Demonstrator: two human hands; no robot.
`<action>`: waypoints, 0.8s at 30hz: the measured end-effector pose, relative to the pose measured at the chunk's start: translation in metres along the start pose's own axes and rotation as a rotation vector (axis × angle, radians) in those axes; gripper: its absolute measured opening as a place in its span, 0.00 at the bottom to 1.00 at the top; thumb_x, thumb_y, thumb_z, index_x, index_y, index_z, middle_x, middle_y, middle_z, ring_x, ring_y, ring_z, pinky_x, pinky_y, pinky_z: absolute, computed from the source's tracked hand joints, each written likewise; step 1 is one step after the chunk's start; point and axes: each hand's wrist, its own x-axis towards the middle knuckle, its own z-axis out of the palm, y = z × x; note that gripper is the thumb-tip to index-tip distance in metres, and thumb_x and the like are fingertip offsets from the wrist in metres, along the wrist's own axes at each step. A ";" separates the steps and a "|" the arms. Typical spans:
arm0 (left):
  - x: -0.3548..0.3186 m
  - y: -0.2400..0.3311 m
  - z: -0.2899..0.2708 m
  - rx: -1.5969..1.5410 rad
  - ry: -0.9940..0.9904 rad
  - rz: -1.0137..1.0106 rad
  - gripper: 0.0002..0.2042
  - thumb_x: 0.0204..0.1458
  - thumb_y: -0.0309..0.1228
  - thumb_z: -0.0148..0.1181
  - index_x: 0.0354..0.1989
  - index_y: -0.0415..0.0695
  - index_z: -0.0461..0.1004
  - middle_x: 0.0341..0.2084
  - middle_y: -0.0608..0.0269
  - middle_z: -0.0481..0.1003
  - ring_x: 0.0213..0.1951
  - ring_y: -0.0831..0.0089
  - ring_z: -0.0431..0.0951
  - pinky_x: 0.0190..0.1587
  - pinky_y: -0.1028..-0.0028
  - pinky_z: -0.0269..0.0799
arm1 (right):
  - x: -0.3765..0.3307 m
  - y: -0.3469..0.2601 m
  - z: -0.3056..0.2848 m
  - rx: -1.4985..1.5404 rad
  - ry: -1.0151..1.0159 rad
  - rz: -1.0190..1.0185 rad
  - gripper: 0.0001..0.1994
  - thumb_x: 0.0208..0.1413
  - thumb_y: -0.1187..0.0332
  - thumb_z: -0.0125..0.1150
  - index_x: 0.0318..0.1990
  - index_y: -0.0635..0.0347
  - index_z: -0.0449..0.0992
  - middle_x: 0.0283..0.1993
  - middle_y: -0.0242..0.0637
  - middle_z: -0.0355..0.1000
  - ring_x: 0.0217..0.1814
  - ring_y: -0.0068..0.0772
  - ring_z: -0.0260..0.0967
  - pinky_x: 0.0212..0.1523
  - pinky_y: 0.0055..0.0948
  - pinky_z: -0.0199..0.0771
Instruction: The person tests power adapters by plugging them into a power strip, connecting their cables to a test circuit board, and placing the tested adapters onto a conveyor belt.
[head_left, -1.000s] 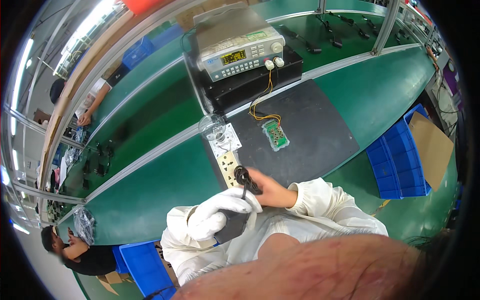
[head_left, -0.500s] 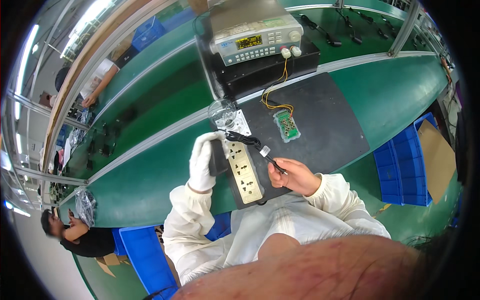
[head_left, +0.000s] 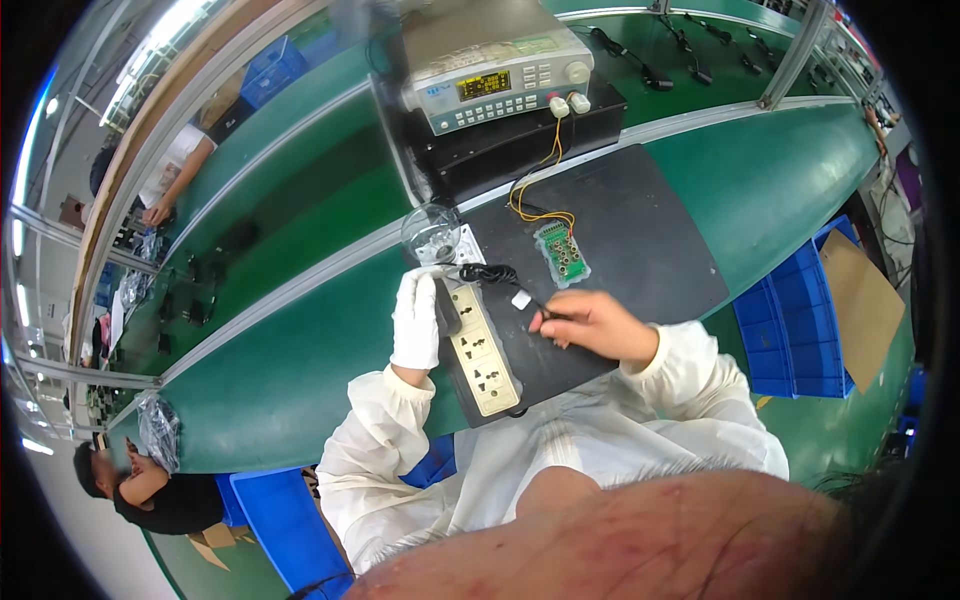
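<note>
My left hand, in a white glove, is closed around a black power adapter beside the cream power strip. From the adapter runs a bundled black cable, which carries a white tag. My bare right hand pinches the free end of this cable above the black mat; the fingers hide its tip. Farther off on the mat lies a green circuit board with round metal contacts, wired by yellow and black leads to a bench instrument.
A clear round lamp-like object stands beyond the power strip. Blue bins sit at the right, one with cardboard, and another blue bin at lower left. Black adapters lie on the back shelf. Two people are at the left.
My right hand has turned more palm-down and drawn the cable end a little to the right. My left hand keeps hold of the adapter. The whole view has shifted slightly.
</note>
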 end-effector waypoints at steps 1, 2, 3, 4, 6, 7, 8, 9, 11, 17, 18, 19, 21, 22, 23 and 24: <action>0.001 0.003 0.002 0.063 0.010 -0.012 0.11 0.66 0.34 0.47 0.45 0.43 0.74 0.38 0.67 0.74 0.35 0.83 0.71 0.41 0.81 0.67 | 0.003 -0.004 -0.011 -0.160 0.037 -0.050 0.09 0.62 0.70 0.59 0.45 0.63 0.79 0.36 0.31 0.71 0.34 0.17 0.69 0.35 0.21 0.70; 0.003 0.004 0.004 0.126 0.020 -0.024 0.10 0.66 0.34 0.48 0.44 0.43 0.74 0.37 0.68 0.74 0.34 0.83 0.70 0.40 0.81 0.67 | 0.007 -0.014 -0.019 -0.229 0.085 -0.061 0.09 0.61 0.69 0.59 0.44 0.64 0.79 0.36 0.35 0.72 0.36 0.24 0.72 0.37 0.24 0.71; 0.007 0.001 0.004 0.115 0.011 -0.024 0.10 0.66 0.34 0.48 0.44 0.43 0.74 0.37 0.68 0.74 0.34 0.83 0.70 0.40 0.81 0.67 | 0.011 -0.017 -0.029 -0.424 0.135 -0.212 0.09 0.61 0.69 0.60 0.44 0.64 0.79 0.36 0.37 0.73 0.37 0.28 0.72 0.38 0.26 0.71; 0.013 -0.006 0.001 0.091 -0.027 -0.081 0.11 0.65 0.35 0.48 0.44 0.42 0.74 0.36 0.65 0.74 0.36 0.79 0.71 0.43 0.77 0.67 | 0.018 -0.019 -0.039 -0.618 0.176 -0.367 0.09 0.61 0.69 0.60 0.44 0.64 0.79 0.37 0.39 0.73 0.39 0.33 0.72 0.40 0.28 0.71; 0.015 -0.010 0.001 0.059 -0.071 -0.133 0.12 0.64 0.36 0.48 0.44 0.41 0.74 0.35 0.62 0.74 0.39 0.74 0.72 0.46 0.74 0.67 | 0.031 -0.018 -0.052 -0.551 0.224 -0.269 0.09 0.60 0.69 0.60 0.44 0.64 0.79 0.38 0.41 0.73 0.41 0.39 0.72 0.42 0.31 0.70; 0.015 -0.011 0.002 0.008 -0.066 -0.138 0.11 0.64 0.35 0.49 0.43 0.41 0.74 0.35 0.65 0.74 0.37 0.78 0.71 0.44 0.77 0.66 | 0.039 -0.016 -0.059 -0.618 0.258 -0.262 0.09 0.61 0.69 0.58 0.43 0.64 0.79 0.39 0.40 0.73 0.41 0.38 0.72 0.42 0.30 0.71; 0.014 -0.011 0.003 -0.043 -0.060 -0.143 0.09 0.64 0.33 0.50 0.43 0.42 0.74 0.35 0.69 0.73 0.36 0.81 0.69 0.43 0.80 0.66 | 0.045 -0.009 -0.064 -0.627 0.262 -0.262 0.09 0.61 0.69 0.58 0.43 0.64 0.79 0.39 0.40 0.73 0.41 0.38 0.72 0.42 0.30 0.71; 0.013 -0.011 0.003 -0.048 -0.060 -0.137 0.09 0.64 0.33 0.50 0.43 0.42 0.74 0.35 0.69 0.73 0.36 0.81 0.69 0.43 0.80 0.66 | 0.053 0.001 -0.068 -0.625 0.298 -0.275 0.09 0.62 0.69 0.58 0.44 0.64 0.79 0.39 0.40 0.73 0.41 0.37 0.72 0.43 0.30 0.71; 0.008 -0.010 0.004 -0.109 -0.056 -0.081 0.09 0.63 0.32 0.51 0.46 0.42 0.73 0.36 0.68 0.72 0.38 0.81 0.69 0.44 0.78 0.66 | 0.060 0.011 -0.072 -0.617 0.335 -0.304 0.09 0.62 0.70 0.58 0.44 0.64 0.79 0.40 0.38 0.74 0.41 0.34 0.73 0.45 0.28 0.71; -0.008 -0.005 0.005 -0.098 -0.065 -0.063 0.16 0.56 0.29 0.56 0.54 0.42 0.69 0.40 0.66 0.71 0.39 0.78 0.70 0.44 0.77 0.68 | 0.060 0.019 -0.070 -0.613 0.347 -0.273 0.08 0.60 0.71 0.60 0.44 0.65 0.79 0.41 0.38 0.75 0.42 0.34 0.73 0.46 0.27 0.71; -0.007 -0.003 0.005 -0.051 -0.059 -0.052 0.17 0.55 0.29 0.56 0.54 0.42 0.69 0.40 0.66 0.71 0.39 0.78 0.70 0.43 0.77 0.69 | 0.061 0.020 -0.071 -0.613 0.370 -0.289 0.08 0.59 0.72 0.61 0.43 0.65 0.79 0.41 0.39 0.76 0.42 0.34 0.73 0.45 0.27 0.71; -0.007 -0.001 0.005 -0.053 -0.056 -0.056 0.17 0.55 0.29 0.56 0.54 0.42 0.69 0.40 0.66 0.71 0.39 0.78 0.70 0.43 0.77 0.69 | 0.062 0.021 -0.071 -0.614 0.366 -0.286 0.08 0.59 0.72 0.61 0.43 0.65 0.79 0.41 0.39 0.76 0.42 0.34 0.73 0.45 0.27 0.71; -0.010 0.001 0.006 -0.081 -0.061 -0.093 0.21 0.53 0.28 0.58 0.57 0.43 0.67 0.41 0.66 0.71 0.39 0.78 0.71 0.43 0.76 0.70 | 0.063 0.023 -0.071 -0.639 0.402 -0.317 0.10 0.58 0.72 0.61 0.46 0.64 0.79 0.40 0.40 0.76 0.41 0.37 0.74 0.43 0.28 0.72; -0.011 -0.002 0.006 -0.080 -0.059 -0.097 0.21 0.53 0.28 0.58 0.57 0.43 0.67 0.41 0.66 0.71 0.39 0.78 0.71 0.43 0.76 0.70 | 0.063 0.023 -0.071 -0.637 0.399 -0.314 0.10 0.58 0.72 0.61 0.46 0.64 0.79 0.40 0.40 0.76 0.41 0.37 0.74 0.43 0.28 0.72; -0.012 -0.006 0.006 -0.092 -0.029 -0.078 0.23 0.52 0.28 0.59 0.57 0.43 0.66 0.40 0.64 0.72 0.36 0.78 0.72 0.39 0.76 0.71 | 0.063 0.024 -0.072 -0.643 0.403 -0.315 0.10 0.58 0.72 0.62 0.45 0.64 0.79 0.40 0.40 0.76 0.41 0.37 0.74 0.43 0.28 0.73; -0.012 -0.008 0.008 -0.104 0.001 -0.059 0.25 0.50 0.27 0.61 0.58 0.42 0.65 0.39 0.62 0.74 0.33 0.78 0.73 0.36 0.75 0.72 | 0.063 0.024 -0.073 -0.649 0.408 -0.314 0.09 0.57 0.73 0.62 0.45 0.64 0.79 0.40 0.40 0.76 0.40 0.37 0.75 0.43 0.28 0.73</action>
